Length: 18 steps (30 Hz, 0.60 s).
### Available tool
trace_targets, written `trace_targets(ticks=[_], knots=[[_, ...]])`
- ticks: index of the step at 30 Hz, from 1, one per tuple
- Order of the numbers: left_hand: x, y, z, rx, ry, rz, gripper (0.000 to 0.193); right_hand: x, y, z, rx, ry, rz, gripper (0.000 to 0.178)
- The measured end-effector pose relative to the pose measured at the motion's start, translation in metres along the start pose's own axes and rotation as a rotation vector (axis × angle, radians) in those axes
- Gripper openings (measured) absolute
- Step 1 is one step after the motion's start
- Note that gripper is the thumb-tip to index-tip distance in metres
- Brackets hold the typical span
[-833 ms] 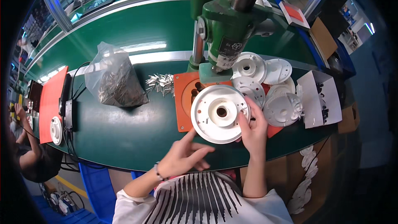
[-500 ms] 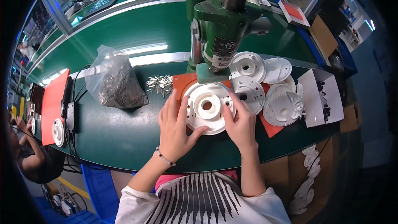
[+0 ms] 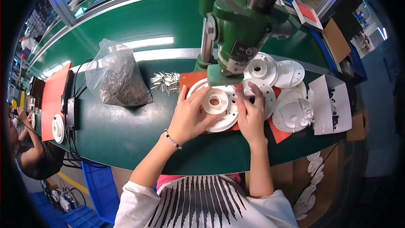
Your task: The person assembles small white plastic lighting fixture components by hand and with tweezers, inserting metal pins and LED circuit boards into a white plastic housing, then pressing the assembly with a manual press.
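Observation:
A round white plastic disc [image 3: 230, 120] with a raised ring-shaped hub [image 3: 215, 101] and small holes lies on an orange pad [image 3: 184, 80], below the head of a green press [image 3: 225, 75]. My left hand [image 3: 187, 116] is curved round the hub's left side, fingertips above it and thumb below. At the disc's right edge, my right hand [image 3: 252, 120] has its thumb near the rim. Its fingers are apart and reach over a neighbouring white disc [image 3: 268, 95]. I see nothing held between them.
Left of the pad lie loose metal pins [image 3: 166, 82] and a clear bag [image 3: 120, 78] of pins. More white discs [image 3: 293, 116] are piled at the right, beside a white box [image 3: 331, 112] with small black parts. Another person's arm [image 3: 31, 137] shows at far left.
My left hand has moved from the disc's outer rim onto its hub. The right hand has shifted off the disc's face toward the neighbouring disc. The whole view has shifted slightly.

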<state>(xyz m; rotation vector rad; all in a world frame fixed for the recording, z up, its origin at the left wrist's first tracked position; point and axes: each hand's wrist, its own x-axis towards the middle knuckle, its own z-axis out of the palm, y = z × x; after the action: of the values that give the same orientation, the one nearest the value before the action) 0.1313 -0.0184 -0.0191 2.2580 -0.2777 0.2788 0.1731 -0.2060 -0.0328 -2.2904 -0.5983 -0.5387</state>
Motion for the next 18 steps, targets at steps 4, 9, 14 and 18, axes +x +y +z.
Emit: trace_targets(ticks=[4,9,14,18], knots=[[0.021,-0.005,-0.017,0.048,-0.076,0.153,0.071,-0.002,0.003,0.001,0.061,-0.041,0.003,0.027],[0.030,-0.012,-0.020,-0.007,-0.192,0.251,0.070,0.000,0.000,-0.007,0.207,-0.150,0.058,0.031],[0.020,-0.007,-0.016,-0.002,-0.122,0.161,0.068,-0.001,0.003,-0.004,0.394,-0.165,0.081,0.033],[0.024,-0.006,-0.015,-0.079,-0.132,0.159,0.068,0.000,0.007,-0.009,0.483,-0.188,0.099,0.033]])
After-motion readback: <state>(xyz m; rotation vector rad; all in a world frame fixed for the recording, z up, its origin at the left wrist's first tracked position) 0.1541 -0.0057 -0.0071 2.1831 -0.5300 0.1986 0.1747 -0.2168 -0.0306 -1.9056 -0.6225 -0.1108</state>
